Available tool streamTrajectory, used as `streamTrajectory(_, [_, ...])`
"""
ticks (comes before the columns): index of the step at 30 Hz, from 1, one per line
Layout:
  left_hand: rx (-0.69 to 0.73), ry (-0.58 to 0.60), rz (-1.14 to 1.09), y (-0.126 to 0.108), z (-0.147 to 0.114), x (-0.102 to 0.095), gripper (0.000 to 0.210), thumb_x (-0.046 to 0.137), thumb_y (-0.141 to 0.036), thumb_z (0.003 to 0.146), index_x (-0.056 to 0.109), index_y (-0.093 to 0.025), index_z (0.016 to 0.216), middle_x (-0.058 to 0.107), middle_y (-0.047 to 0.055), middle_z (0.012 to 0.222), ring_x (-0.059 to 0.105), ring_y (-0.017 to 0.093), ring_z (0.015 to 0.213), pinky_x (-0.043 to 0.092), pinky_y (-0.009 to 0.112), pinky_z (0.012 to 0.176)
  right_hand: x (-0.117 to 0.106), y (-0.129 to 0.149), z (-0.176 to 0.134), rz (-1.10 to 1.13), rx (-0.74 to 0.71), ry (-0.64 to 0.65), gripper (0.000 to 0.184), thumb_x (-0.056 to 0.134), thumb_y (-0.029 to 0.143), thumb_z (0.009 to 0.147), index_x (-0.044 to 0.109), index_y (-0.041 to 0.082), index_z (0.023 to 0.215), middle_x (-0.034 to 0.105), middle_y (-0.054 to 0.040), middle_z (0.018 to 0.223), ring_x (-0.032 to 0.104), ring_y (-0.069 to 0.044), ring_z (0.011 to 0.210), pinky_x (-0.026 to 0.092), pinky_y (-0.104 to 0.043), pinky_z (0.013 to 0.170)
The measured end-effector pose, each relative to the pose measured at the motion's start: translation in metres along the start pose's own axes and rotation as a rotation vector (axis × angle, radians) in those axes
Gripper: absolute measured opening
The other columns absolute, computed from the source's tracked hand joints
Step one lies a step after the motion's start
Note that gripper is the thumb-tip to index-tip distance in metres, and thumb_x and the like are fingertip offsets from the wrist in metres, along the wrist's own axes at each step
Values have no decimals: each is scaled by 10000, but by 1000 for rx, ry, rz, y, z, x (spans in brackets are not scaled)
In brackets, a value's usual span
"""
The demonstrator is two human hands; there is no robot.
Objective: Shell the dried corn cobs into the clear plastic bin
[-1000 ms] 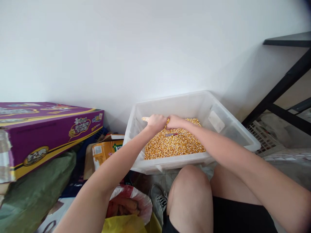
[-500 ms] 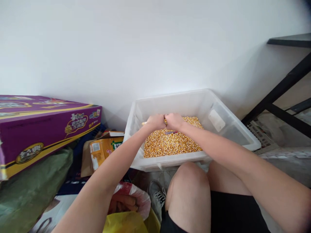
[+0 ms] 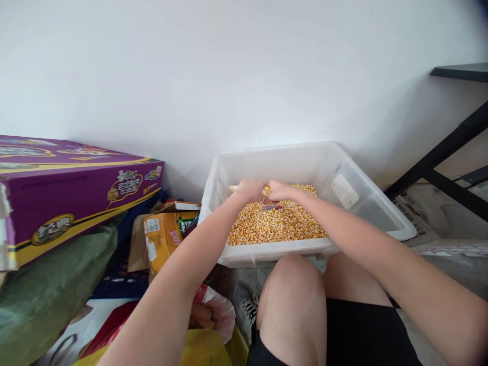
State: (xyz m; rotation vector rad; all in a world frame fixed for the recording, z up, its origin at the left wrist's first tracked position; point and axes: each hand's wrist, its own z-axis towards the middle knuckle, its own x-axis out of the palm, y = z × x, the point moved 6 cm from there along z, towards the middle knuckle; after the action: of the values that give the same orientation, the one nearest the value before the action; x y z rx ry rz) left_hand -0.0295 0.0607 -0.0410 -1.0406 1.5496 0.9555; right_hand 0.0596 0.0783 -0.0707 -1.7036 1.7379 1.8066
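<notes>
Over a bin of corn my left hand (image 3: pixel 249 190) is closed around a corn cob (image 3: pixel 266 192). A pale end of it pokes out past that hand's left side, and yellow kernels show between my two hands. My right hand (image 3: pixel 281 190) is closed too, gripping the cob's other end, with its fingers mostly turned away from view. Loose corn kernels (image 3: pixel 278 223) heap up below, inside a translucent plastic bin (image 3: pixel 366 206). A slim purplish object (image 3: pixel 272 207) lies on the kernels just under my hands; its kind is unclear.
At left sit a purple carton (image 3: pixel 87 198), a green bag (image 3: pixel 64 290) and an orange packet (image 3: pixel 163 236). A red-and-white plastic bag (image 3: pixel 224 315) with brownish contents stands by my shoe (image 3: pixel 244 305). A black metal frame (image 3: pixel 450 137) rises at right, and a white wall (image 3: pixel 244 71) backs the bin.
My hands have come slightly apart, so more of the cob's kernels show between them. The view has shifted a little, moving the bin slightly rightward.
</notes>
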Motion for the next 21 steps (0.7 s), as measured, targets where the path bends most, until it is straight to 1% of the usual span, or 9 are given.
streamTrajectory(2, [-43,10,-14,7,3,4,376,628,-371,734,696,-183,1053,692,156,1062,640,292,1022,489,358,881,3,-16,1,164,72,92,596,743,245,626,561,157,1186,696,-63,880,663,-192,730,502,-234,564])
streamTrajectory(3, [-76,11,-22,13,4,6,384,628,-378,733,694,-176,1052,693,160,1056,643,290,1018,494,350,868,3,-24,0,183,105,97,597,745,236,621,564,163,1185,693,-71,933,662,-190,756,508,-234,573])
streamTrajectory(6, [-191,20,-89,38,7,11,407,638,-406,711,686,-156,1029,710,151,998,668,268,939,515,302,780,5,-39,0,-41,177,47,403,736,215,625,654,172,1017,688,-68,912,653,-217,833,516,-268,655])
streamTrajectory(9, [-222,88,-296,51,9,15,383,632,-436,712,678,-131,941,715,113,798,679,207,707,514,253,632,18,-33,0,-280,172,45,154,754,159,590,664,173,715,666,-56,752,641,-268,909,498,-329,784])
streamTrajectory(12, [-186,112,-564,47,7,13,351,616,-428,748,648,-114,901,679,85,692,621,150,546,483,226,515,28,-19,1,-293,174,45,178,767,95,542,604,161,570,643,-69,693,627,-307,962,485,-356,820])
streamTrajectory(14, [-153,96,-712,41,5,9,376,642,-418,749,619,-122,979,671,68,695,604,134,534,473,214,491,28,-18,0,-273,205,76,188,768,92,535,590,152,532,622,-65,621,640,-300,904,499,-347,776])
streamTrajectory(17, [-105,52,-793,34,2,4,500,666,-436,746,557,-149,1140,680,49,735,620,138,576,480,212,507,17,-31,-4,-240,283,163,165,779,126,527,615,132,543,601,-48,546,651,-256,747,520,-316,658])
streamTrajectory(19, [-79,-14,-659,35,3,-1,461,660,-434,743,593,-164,1111,697,59,804,652,163,660,497,226,564,2,-42,-9,-183,327,173,185,780,149,531,666,125,675,648,-54,644,651,-232,728,528,-297,608])
streamTrajectory(21, [-76,-97,-407,37,3,-7,370,659,-425,723,660,-176,997,709,80,891,672,207,790,511,256,664,-15,-48,-13,46,319,133,359,758,159,572,676,151,921,690,-66,851,658,-209,793,542,-277,615])
